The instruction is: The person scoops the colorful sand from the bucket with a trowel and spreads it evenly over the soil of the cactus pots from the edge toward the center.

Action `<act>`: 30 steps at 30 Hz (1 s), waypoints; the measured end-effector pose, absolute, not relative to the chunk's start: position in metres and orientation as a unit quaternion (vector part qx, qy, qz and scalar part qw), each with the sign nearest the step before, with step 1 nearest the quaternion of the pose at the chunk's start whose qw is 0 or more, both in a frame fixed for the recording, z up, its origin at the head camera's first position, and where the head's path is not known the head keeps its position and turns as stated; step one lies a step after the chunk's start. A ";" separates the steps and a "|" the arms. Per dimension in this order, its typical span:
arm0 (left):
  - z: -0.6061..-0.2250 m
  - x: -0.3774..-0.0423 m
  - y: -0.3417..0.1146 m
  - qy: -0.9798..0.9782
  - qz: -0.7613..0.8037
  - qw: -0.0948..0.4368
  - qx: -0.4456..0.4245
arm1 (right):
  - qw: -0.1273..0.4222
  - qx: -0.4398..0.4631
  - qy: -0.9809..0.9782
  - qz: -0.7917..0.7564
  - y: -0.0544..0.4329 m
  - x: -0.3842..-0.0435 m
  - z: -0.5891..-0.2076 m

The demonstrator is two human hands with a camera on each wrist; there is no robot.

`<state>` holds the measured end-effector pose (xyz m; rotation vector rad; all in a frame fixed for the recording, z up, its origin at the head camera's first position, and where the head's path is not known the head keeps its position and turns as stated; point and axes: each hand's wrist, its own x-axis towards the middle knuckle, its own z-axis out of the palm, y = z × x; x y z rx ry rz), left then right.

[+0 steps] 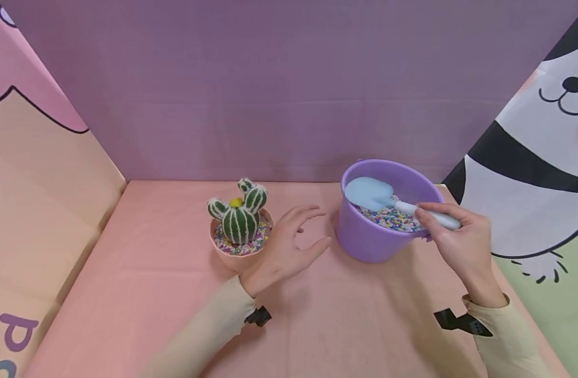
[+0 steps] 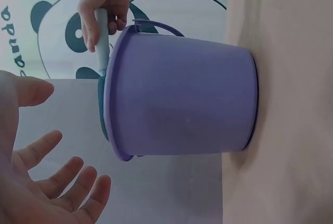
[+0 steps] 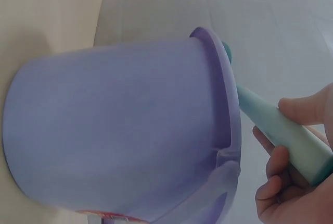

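The cactus pot point(image 1: 241, 247) is sitting left of the bucket point(image 1: 378, 239) on the table point(image 1: 128, 294). The shovel point(image 1: 378, 195) is lying in the bucket, over the pebbles point(image 1: 392, 219). The left hand point(image 1: 284, 249) is hovering between pot and bucket.

Pink tabletop point(image 1: 142, 294); purple back wall point(image 1: 279, 84); panda-printed side panel point(image 1: 544, 142).

Open table point(image 1: 142, 294) lies left and near; the cactus pot point(image 1: 241, 247) and purple bucket point(image 1: 364, 236) block the middle, a narrow gap between them, walls behind
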<state>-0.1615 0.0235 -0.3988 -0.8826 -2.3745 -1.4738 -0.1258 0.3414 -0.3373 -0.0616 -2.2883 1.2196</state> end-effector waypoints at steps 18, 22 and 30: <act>-0.398 -0.194 0.086 -0.840 -0.437 0.088 -0.309 | 0.203 -0.021 -0.910 0.361 0.353 -0.128 -0.337; -0.399 -0.201 0.091 -0.845 -0.437 0.080 -0.297 | 0.191 -0.026 -0.923 0.333 0.364 -0.128 -0.331; -0.399 -0.209 0.097 -0.857 -0.424 0.109 -0.272 | 0.163 -0.067 -0.945 0.275 0.383 -0.121 -0.310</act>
